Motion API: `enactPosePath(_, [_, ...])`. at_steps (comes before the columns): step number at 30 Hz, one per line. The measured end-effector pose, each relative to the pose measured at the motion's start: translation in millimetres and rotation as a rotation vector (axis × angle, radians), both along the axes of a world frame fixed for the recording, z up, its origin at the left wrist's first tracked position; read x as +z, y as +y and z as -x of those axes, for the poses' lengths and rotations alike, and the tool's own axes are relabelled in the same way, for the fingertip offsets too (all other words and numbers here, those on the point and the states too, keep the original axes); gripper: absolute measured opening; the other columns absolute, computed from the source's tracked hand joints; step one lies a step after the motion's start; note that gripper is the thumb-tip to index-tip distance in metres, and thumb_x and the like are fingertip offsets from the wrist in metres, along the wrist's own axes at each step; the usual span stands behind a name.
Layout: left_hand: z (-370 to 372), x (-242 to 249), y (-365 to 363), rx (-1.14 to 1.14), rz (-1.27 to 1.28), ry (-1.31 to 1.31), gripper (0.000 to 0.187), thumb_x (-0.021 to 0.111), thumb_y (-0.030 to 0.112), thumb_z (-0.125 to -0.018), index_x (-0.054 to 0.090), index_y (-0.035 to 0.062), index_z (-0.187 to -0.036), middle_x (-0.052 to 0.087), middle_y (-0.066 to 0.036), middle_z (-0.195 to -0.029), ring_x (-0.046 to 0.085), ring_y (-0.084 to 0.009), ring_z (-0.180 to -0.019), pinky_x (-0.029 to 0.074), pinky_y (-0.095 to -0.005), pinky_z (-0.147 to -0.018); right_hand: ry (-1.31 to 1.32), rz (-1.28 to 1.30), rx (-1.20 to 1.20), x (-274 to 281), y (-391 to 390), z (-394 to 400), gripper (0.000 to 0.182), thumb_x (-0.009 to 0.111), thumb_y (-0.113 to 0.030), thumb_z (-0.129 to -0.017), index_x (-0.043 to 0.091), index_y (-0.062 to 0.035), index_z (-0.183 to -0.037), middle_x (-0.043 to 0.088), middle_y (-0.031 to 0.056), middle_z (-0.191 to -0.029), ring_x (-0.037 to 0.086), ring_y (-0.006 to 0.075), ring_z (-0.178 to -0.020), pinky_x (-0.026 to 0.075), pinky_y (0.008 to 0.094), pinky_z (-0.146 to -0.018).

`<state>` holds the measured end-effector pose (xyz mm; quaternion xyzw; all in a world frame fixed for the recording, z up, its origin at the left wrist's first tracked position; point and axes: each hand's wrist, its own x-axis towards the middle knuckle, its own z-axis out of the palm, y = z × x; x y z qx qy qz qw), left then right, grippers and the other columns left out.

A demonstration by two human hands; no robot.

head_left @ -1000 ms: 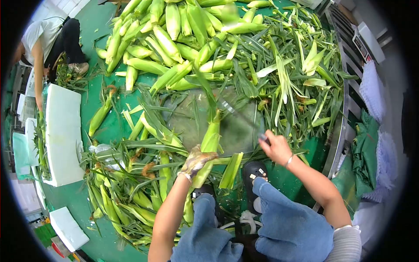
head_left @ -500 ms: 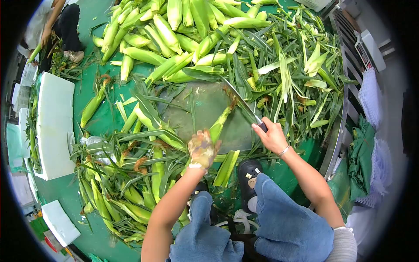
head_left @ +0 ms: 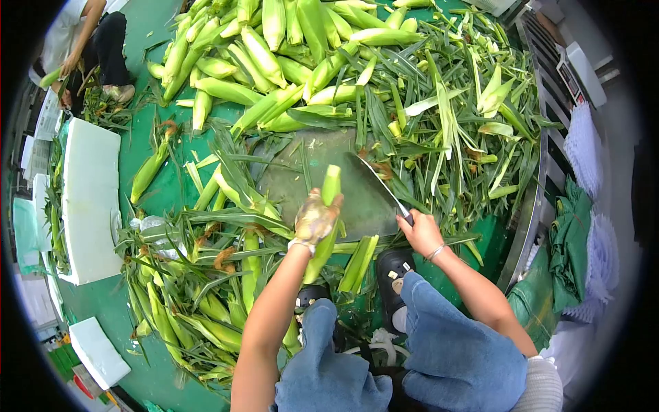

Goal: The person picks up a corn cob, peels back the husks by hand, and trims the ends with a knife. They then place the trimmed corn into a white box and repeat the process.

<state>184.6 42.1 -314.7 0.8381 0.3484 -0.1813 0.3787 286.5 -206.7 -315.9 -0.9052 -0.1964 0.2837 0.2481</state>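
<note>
My left hand, in a soiled pale glove, is closed around an ear of corn in its green husk. The ear's blunt, pale upper end points away from me, and its lower part hangs below my wrist. My right hand grips the dark handle of a long knife, its blade slanting up and left over the cutting board. Brown silk lies beside the blade. Blade and ear are apart.
Husked ears lie in a large pile at the back. Loose leaves heap on the right, and more corn lies at front left. A white foam box stands left. Another person crouches at upper left.
The ear has turned more upright in my left hand, and its silky tip is gone from the upper end. My right hand and the knife have moved slightly towards me.
</note>
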Motion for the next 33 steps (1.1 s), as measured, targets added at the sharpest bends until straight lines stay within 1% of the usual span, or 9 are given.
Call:
enactPosePath(3, [7.3, -7.3, 14.6, 0.674, 0.529, -0.599, 0.05, 0.071, 0.027, -0.084, 0.048, 0.0002, -0.119, 0.065, -0.014, -0.105, 0.066, -0.0261, -0.087, 0.054, -0.0355, -0.071, -0.135, -0.115, -0.079, 48.5, 13.8, -7.2, 0.036, 0.064, -0.028, -0.09, 0.057, 0.0041, -0.076, 0.058, 0.0239, -0.059, 0.062, 0.0393, -0.058, 0.046, 0.044, -0.054])
enactPosePath(5, [20.8, -28.7, 35.8, 1.013, 0.859, -0.67, 0.046, 0.073, 0.017, -0.082, 0.051, 0.0054, -0.12, 0.064, -0.009, -0.102, 0.065, -0.02, -0.088, 0.054, -0.0285, -0.064, -0.193, -0.289, -0.132, 85.5, 26.1, -9.5, 0.029, 0.064, -0.022, -0.091, 0.054, 0.0013, -0.077, 0.05, 0.0134, -0.052, 0.052, 0.0216, -0.046, 0.04, 0.0347, -0.047])
enactPosePath(8, [35.1, -57.4, 34.4, 1.32, 1.009, -0.82, 0.029, 0.071, 0.014, -0.084, 0.062, 0.0043, -0.11, 0.062, -0.011, -0.11, 0.064, -0.0233, -0.093, 0.058, -0.0373, -0.071, -0.206, -0.689, -0.225, 111.4, 38.9, -7.9, 0.022, 0.064, -0.018, -0.092, 0.054, -0.0019, -0.082, 0.044, 0.0063, -0.055, 0.04, 0.012, -0.045, 0.035, 0.0291, -0.045])
enactPosePath(12, [38.3, -44.7, 29.9, 1.318, 0.788, -0.777, 0.033, 0.071, 0.023, -0.086, 0.062, 0.003, -0.111, 0.061, -0.011, -0.112, 0.062, -0.0238, -0.098, 0.058, -0.0399, -0.073, -0.304, -0.853, -0.277, 58.5, 50.4, 8.3, 0.019, 0.064, -0.015, -0.091, 0.053, 0.0, -0.087, 0.051, 0.0087, -0.057, 0.05, 0.0129, -0.05, 0.041, 0.0288, -0.049])
enactPosePath(16, [33.9, -23.0, 31.0, 1.274, 0.463, -0.681, 0.036, 0.07, 0.028, -0.087, 0.059, 0.0034, -0.112, 0.062, -0.01, -0.107, 0.064, -0.0218, -0.087, 0.057, -0.0346, -0.06, 0.041, -0.131, -0.1, -37.5, 47.9, 28.4, 0.036, 0.064, -0.029, -0.089, 0.059, 0.0059, -0.081, 0.062, 0.0257, -0.069, 0.064, 0.0412, -0.066, 0.05, 0.046, -0.062])
enactPosePath(19, [48.6, -9.3, 41.9, 1.197, 0.376, -0.685, 0.039, 0.068, 0.029, -0.089, 0.06, -0.0038, -0.109, 0.062, -0.012, -0.101, 0.064, -0.0196, -0.076, 0.056, -0.0269, -0.05, -0.008, -0.082, -0.171, -19.0, 29.3, 31.5, 0.041, 0.061, -0.035, -0.089, 0.062, 0.0052, -0.08, 0.062, 0.0307, -0.077, 0.061, 0.0485, -0.077, 0.049, 0.0522, -0.068])
enactPosePath(24, [89.3, 9.9, 57.8, 1.313, 0.544, -0.725, 0.046, 0.068, 0.03, -0.088, 0.058, -0.0084, -0.111, 0.067, -0.018, -0.089, 0.064, -0.0235, -0.055, 0.055, -0.0261, -0.045, -0.306, 0.054, -0.377, -9.2, -50.6, 5.0, 0.034, 0.063, -0.028, -0.089, 0.06, 0.0039, -0.08, 0.061, 0.0254, -0.069, 0.061, 0.0439, -0.066, 0.046, 0.0475, -0.058])
enactPosePath(29, [36.4, 26.8, 119.7, 1.285, 0.45, -0.971, 0.043, 0.069, 0.03, -0.087, 0.059, -0.0005, -0.117, 0.061, -0.014, -0.113, 0.063, -0.0245, -0.097, 0.058, -0.0393, -0.061, -0.244, -0.066, -0.217, 32.4, -62.5, 35.2, 0.024, 0.063, -0.018, -0.088, 0.052, 0.0012, -0.077, 0.057, 0.025, -0.063, 0.058, 0.0447, -0.059, 0.044, 0.0467, -0.052])
enactPosePath(33, [-76.6, 80.6, 210.3, 0.943, 0.61, -1.377, 0.042, 0.067, 0.021, -0.09, 0.053, 0.0019, -0.124, 0.059, -0.014, -0.116, 0.059, -0.0257, -0.107, 0.055, -0.0427, -0.086, -0.108, 0.013, 0.077, 34.9, -35.5, 39.8, 0.032, 0.07, -0.035, -0.081, 0.06, -0.0043, -0.076, 0.061, 0.0222, -0.063, 0.062, 0.0424, -0.063, 0.05, 0.0492, -0.058])
